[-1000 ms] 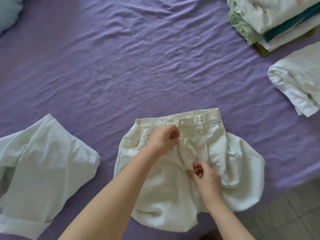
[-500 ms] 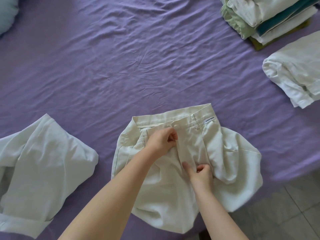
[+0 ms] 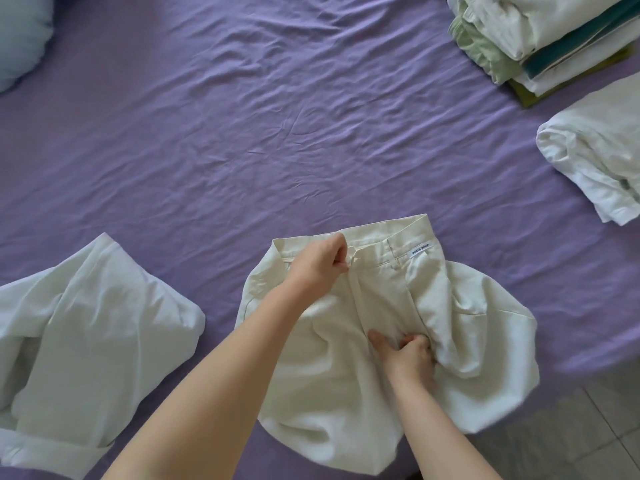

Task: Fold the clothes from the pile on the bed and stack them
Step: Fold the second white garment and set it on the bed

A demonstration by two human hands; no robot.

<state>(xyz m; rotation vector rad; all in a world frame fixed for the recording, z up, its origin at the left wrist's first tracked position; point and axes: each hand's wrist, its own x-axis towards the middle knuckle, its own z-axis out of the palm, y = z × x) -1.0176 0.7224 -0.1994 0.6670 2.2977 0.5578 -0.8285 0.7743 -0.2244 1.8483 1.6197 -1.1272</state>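
Note:
Cream trousers (image 3: 457, 317) lie bunched at the near edge of the purple bed (image 3: 277, 133), waistband away from me. My left hand (image 3: 320, 266) pinches the waistband by the fly opening. My right hand (image 3: 407, 355) grips the cloth at the bottom of the fly, fingers curled into a fold. A pale green-white garment (image 3: 86, 334) lies unfolded at the near left. A stack of folded clothes (image 3: 540, 39) sits at the far right.
A folded white garment (image 3: 595, 150) lies at the right edge below the stack. A pale blue pillow (image 3: 20, 36) shows at the far left corner. Grey floor tiles (image 3: 571, 438) appear beyond the bed's near right edge.
My right hand has slid down the fly toward me and dug into the cloth. My left hand keeps its hold on the waistband. The view shifted slightly.

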